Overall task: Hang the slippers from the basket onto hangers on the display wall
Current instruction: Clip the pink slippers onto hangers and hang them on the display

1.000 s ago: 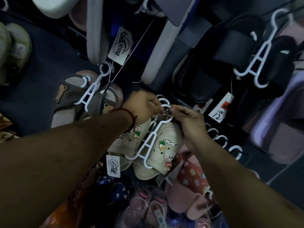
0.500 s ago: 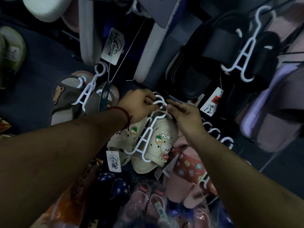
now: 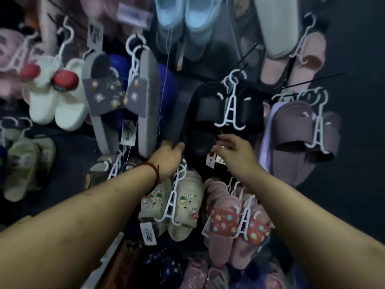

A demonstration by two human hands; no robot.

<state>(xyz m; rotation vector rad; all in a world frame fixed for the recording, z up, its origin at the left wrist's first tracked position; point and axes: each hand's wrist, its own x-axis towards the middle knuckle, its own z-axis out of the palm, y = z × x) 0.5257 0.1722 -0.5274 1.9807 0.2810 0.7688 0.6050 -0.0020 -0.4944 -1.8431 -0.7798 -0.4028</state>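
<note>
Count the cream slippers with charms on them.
2. One cream slipper hangs on the left side of the white hanger, the other on its right side, both low on the wall at centre. More may hang hidden behind them.

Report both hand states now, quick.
Left hand: fingers hidden at the white hanger top; cannot tell.
Right hand: open, fingers relaxed, holding nothing.

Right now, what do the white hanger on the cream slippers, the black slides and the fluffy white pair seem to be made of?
Hanger: likely moulded plastic, with smooth white, thin, rigid bars.
Black slides: probably foam or rubber, with a matte finish and thick soles and straps.
White pair: plush fabric, going by the fuzzy surface. The sole material can't be seen.
</note>
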